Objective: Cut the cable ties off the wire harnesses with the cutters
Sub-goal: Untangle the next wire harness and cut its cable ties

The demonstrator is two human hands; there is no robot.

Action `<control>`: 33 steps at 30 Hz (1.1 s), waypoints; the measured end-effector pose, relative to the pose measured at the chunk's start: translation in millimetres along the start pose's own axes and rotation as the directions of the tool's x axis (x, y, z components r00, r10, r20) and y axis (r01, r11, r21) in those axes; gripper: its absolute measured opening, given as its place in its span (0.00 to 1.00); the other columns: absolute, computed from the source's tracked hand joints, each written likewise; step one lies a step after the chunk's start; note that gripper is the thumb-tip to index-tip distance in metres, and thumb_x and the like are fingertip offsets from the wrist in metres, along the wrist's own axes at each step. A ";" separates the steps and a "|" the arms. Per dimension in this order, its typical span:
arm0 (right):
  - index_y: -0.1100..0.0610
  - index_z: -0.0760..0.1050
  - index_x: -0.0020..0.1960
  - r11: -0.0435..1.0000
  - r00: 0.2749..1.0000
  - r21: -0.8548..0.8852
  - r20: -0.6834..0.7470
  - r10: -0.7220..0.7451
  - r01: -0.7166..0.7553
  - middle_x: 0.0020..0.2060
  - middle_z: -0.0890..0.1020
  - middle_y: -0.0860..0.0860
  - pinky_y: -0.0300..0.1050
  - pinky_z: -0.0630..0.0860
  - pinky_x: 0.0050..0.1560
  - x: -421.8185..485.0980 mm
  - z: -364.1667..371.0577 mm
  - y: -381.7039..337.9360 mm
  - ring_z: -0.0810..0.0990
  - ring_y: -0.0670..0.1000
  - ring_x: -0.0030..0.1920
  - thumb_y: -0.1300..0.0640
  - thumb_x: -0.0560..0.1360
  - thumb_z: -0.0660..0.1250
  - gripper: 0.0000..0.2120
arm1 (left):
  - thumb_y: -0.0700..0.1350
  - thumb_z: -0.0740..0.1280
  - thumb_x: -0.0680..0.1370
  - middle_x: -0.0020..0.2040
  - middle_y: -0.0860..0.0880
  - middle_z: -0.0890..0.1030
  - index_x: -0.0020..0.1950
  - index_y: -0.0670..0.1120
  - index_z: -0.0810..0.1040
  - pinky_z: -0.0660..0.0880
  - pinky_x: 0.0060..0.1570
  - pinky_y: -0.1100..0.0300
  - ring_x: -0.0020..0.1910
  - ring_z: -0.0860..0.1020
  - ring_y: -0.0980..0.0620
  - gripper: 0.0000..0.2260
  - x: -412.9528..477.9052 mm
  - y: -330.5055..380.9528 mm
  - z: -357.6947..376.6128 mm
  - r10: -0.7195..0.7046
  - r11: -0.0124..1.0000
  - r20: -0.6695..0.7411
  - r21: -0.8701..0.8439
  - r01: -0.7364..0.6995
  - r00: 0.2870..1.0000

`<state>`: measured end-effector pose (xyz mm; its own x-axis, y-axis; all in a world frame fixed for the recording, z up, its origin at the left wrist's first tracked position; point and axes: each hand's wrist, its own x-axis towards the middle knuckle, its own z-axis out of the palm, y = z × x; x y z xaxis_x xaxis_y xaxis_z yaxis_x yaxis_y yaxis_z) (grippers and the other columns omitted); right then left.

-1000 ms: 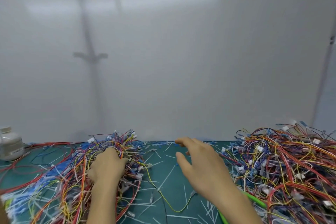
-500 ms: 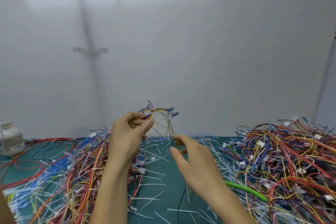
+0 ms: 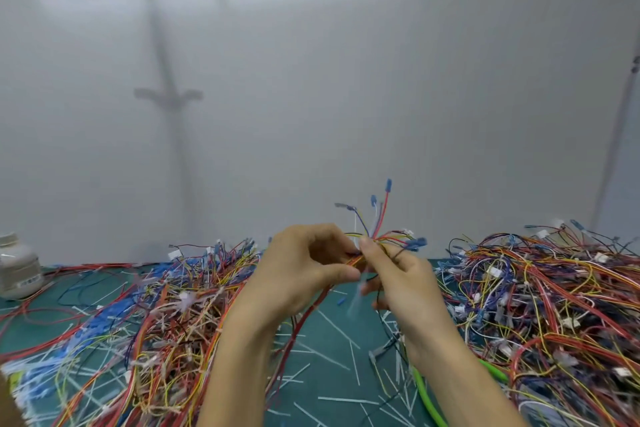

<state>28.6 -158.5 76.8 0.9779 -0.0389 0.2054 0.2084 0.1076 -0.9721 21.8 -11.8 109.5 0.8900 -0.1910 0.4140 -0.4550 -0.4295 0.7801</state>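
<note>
The left hand (image 3: 301,274) has its fingers and thumb curled round 1 harness (image 3: 375,236), and the right hand (image 3: 405,288) pinches the same bundle just beside it, so both grip it above the middle of the counter (image 3: 325,374). 1 second ago the left hand lay on the left pile (image 3: 156,315) and the right hand hovered open and empty. Since then the harness has come up out of that pile and the right hand has closed on it. Its wires fan upward, ending in blue terminals (image 3: 388,185), and a blurred white tie (image 3: 356,298) hangs below the grip. A fresh harness appears ready for cutting, but neither hand holds the cutters. A green bar (image 3: 425,392) by the right wrist may be their handle; I cannot tell. Cut scraps (image 3: 332,322) litter the counter, a second pile (image 3: 554,305) fills the right edge, and a white jar (image 3: 17,267) stands at the far left edge.
</note>
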 end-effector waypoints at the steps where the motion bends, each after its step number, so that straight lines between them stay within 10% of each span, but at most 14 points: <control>1: 0.44 0.85 0.38 1.000 1.000 0.002 0.002 0.005 -0.005 0.34 0.85 0.49 0.33 0.73 0.31 0.2 -1.4 0.7 0.78 0.45 0.31 0.49 0.77 0.68 0.11 | 0.37 0.76 0.71 0.33 0.57 0.83 0.42 0.52 0.84 0.73 0.36 0.69 0.33 0.79 0.63 0.09 -0.2 0.8 -0.4 -0.011 0.998 0.025 0.054 0.009 1.000; 8: 0.48 0.87 0.40 0.999 0.998 0.033 0.056 -0.017 0.015 0.43 0.86 0.49 0.42 0.73 0.47 0.9 -4.5 -1.3 0.77 0.41 0.40 0.51 0.75 0.70 0.08 | 0.53 0.68 0.78 0.48 0.61 0.82 0.54 0.56 0.80 0.76 0.51 0.57 0.51 0.80 0.58 0.06 -6.8 -12.4 -30.6 0.014 0.876 -0.373 0.452 0.169 0.928; 14: 0.54 0.85 0.42 0.993 0.993 0.076 0.060 -0.098 0.093 0.41 0.87 0.44 0.39 0.72 0.49 4.1 -11.9 -7.1 0.80 0.34 0.39 0.49 0.71 0.69 0.10 | 0.62 0.59 0.80 0.54 0.47 0.82 0.56 0.47 0.78 0.76 0.57 0.49 0.52 0.80 0.46 0.20 -12.4 -53.7 -40.1 -0.541 0.546 -0.184 0.665 0.509 0.821; 24: 0.55 0.84 0.42 0.987 0.987 -0.023 0.012 -0.159 0.159 0.34 0.85 0.43 0.26 0.72 0.38 11.1 -17.6 0.2 0.78 0.35 0.34 0.53 0.75 0.70 0.07 | 0.56 0.67 0.75 0.48 0.48 0.79 0.40 0.49 0.73 0.70 0.55 0.51 0.56 0.75 0.44 0.12 -10.5 -50.9 -40.5 -0.431 0.536 -0.297 0.675 0.507 0.852; 28: 0.54 0.83 0.41 0.979 0.982 -0.069 0.006 -0.190 0.190 0.34 0.85 0.45 0.25 0.72 0.38 9.8 -16.6 1.6 0.78 0.36 0.35 0.53 0.74 0.71 0.06 | 0.47 0.67 0.77 0.30 0.48 0.75 0.35 0.44 0.70 0.66 0.35 0.55 0.32 0.72 0.48 0.13 -9.8 -48.4 -42.3 -0.376 0.783 -0.258 0.426 0.454 0.890; 33: 0.55 0.82 0.38 0.960 0.983 -0.215 0.023 -0.179 0.180 0.33 0.84 0.48 0.33 0.72 0.41 10.7 -12.3 6.2 0.77 0.40 0.34 0.55 0.74 0.72 0.08 | 0.40 0.72 0.75 0.39 0.48 0.86 0.51 0.46 0.76 0.73 0.42 0.61 0.38 0.82 0.55 0.08 -6.1 -35.1 -41.7 -0.267 0.957 -0.355 -0.204 0.205 0.896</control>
<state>40.1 -170.5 71.6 0.9247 -0.0351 0.3790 0.3729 -0.1169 -0.9205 31.1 41.3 99.2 0.9087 0.2573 0.3288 -0.2589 -0.2705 0.9272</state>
